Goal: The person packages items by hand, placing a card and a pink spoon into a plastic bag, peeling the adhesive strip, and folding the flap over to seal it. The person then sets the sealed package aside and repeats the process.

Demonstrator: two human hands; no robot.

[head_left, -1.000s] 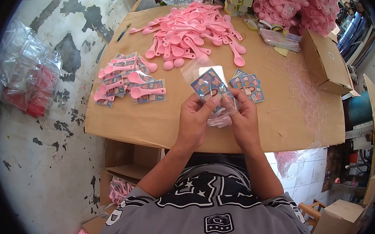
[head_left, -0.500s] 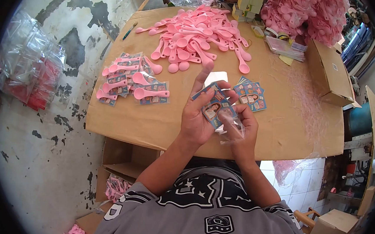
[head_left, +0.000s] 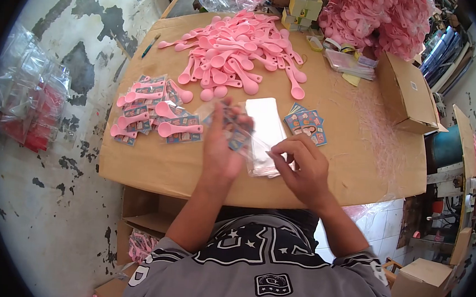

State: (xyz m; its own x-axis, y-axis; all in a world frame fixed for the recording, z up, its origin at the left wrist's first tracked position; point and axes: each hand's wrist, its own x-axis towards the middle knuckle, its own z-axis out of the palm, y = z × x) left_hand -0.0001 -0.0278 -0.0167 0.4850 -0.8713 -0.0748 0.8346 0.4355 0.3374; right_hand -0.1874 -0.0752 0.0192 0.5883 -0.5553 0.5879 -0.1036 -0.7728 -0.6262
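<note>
My left hand [head_left: 222,142], partly blurred, grips a clear plastic bag [head_left: 247,143] with a blue printed card [head_left: 236,139] in it. The fingers and thumb of my right hand [head_left: 302,167] are pinched together at the edge of this bag. Beneath and between the hands lies a stack of clear plastic bags [head_left: 265,114] with a white look. Blue printed cards [head_left: 308,126] are fanned out just beyond my right hand. To the left lie several packed bags, each with a card and a pink measuring spoon [head_left: 180,129].
A heap of loose pink spoons [head_left: 234,46] covers the table's far middle. At the right stand a cardboard box [head_left: 404,94] and bulging bags of pink spoons [head_left: 376,26]. A pen [head_left: 151,46] lies near the left edge. Pink shreds [head_left: 382,142] litter the brown tabletop [head_left: 346,172].
My left hand has moved left with the bagged card, and my right hand has drawn apart from it to the bag's edge. The stack of clear bags is now more exposed.
</note>
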